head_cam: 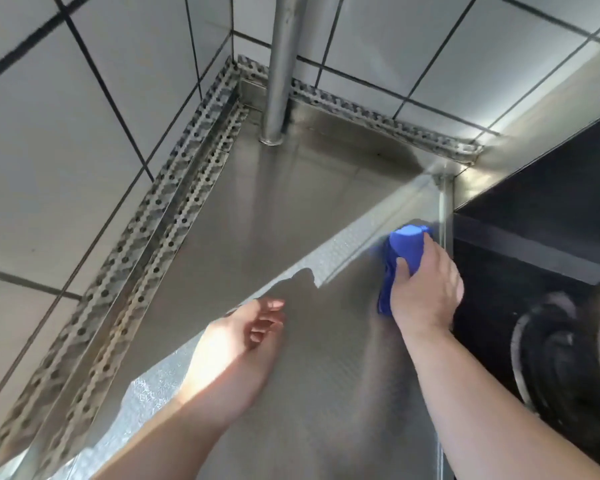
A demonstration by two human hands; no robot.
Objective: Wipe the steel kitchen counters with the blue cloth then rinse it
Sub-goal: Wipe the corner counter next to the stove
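Note:
The steel counter (291, 209) fills the middle of the view, running into a tiled corner. A bunched blue cloth (404, 249) lies against the counter's right edge, beside the black stove. My right hand (425, 289) grips the cloth from behind, fingers curled over it, and presses it onto the steel. My left hand (246, 332) hovers over the counter's middle, lit by sun, fingers loosely curled and holding nothing.
A steel pipe (281, 71) rises from the counter at the far corner. Perforated metal strips (160, 209) line the foot of the white tiled walls (66, 140). A black stove (541, 271) with a round burner (555, 348) borders the counter on the right.

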